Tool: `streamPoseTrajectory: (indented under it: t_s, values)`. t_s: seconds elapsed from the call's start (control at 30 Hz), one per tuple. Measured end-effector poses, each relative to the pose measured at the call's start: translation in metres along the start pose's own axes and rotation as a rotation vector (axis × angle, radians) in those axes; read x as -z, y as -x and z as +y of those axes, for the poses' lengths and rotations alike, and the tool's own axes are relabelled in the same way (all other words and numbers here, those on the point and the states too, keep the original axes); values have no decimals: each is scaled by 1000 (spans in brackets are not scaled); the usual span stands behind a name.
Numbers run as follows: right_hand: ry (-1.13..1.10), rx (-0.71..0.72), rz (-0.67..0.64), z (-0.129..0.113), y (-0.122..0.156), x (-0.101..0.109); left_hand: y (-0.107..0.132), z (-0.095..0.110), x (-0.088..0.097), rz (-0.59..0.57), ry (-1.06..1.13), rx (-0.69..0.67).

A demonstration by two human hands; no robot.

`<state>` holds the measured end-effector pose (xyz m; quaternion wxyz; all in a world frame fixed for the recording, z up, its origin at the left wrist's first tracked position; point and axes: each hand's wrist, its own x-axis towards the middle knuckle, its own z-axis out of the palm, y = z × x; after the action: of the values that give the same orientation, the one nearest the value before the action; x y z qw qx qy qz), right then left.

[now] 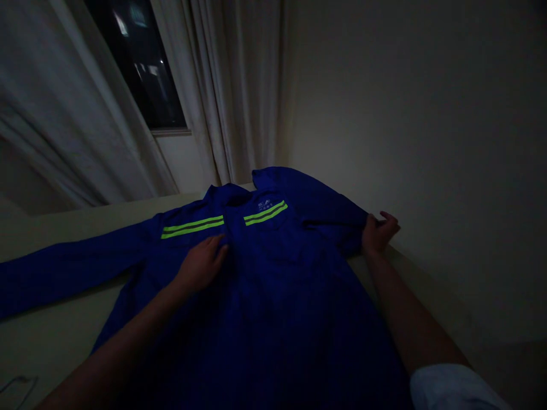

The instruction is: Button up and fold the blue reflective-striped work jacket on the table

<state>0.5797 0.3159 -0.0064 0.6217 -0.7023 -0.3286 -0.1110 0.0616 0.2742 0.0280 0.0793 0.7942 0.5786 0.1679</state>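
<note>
A blue work jacket with neon yellow-green stripes across the chest lies spread face-up on a pale flat surface. My left hand rests flat on the jacket's chest, just below the left stripe, fingers together. My right hand grips the end of the jacket's sleeve, which is folded in near the wall. The other sleeve stretches out straight to the left.
White curtains hang at the back on both sides of a dark window. A plain wall runs close along the right of the surface. A thin cable lies at the lower left. The room is dim.
</note>
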Motion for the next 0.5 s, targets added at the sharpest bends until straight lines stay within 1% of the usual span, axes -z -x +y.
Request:
streamPoseTrajectory:
  t_s: [0.07,0.1,0.13,0.17,0.2,0.23,0.27,0.3,0.33,0.37,0.4,0.43,0.47,0.5]
  values:
    - [-58,130,-22,-23,0,5,46,16,3,-92,-7,-70]
    - [-100,186,-58,-39,1,8,72,23,3,-126,-28,-120]
    - [-145,236,-114,-59,6,11,98,28,2,-151,-53,-175]
    - [-187,282,-201,-81,13,15,123,31,1,-168,-74,-230]
    - [-225,332,-326,-105,25,20,145,33,-1,-178,-88,-283]
    - [-257,392,-495,-129,42,27,164,34,-1,-184,-98,-327]
    - [-282,467,-712,-153,62,35,178,34,-2,-183,-107,-358]
    - [-308,558,-966,-174,85,45,189,34,-2,-178,-114,-374]
    - [-334,669,-1253,-191,110,55,195,34,-2,-169,-119,-377]
    - [-367,786,-1511,-205,135,66,199,34,-2,-157,-120,-373]
    - [-398,894,-1717,-214,158,77,200,34,-2,-147,-119,-367]
    - [-413,991,-1873,-219,177,87,200,33,-1,-140,-116,-361]
    - [-411,1069,-1968,-219,192,96,199,33,-1,-137,-112,-356]
    - [-389,1123,-2019,-217,201,103,198,33,-1,-136,-107,-352]
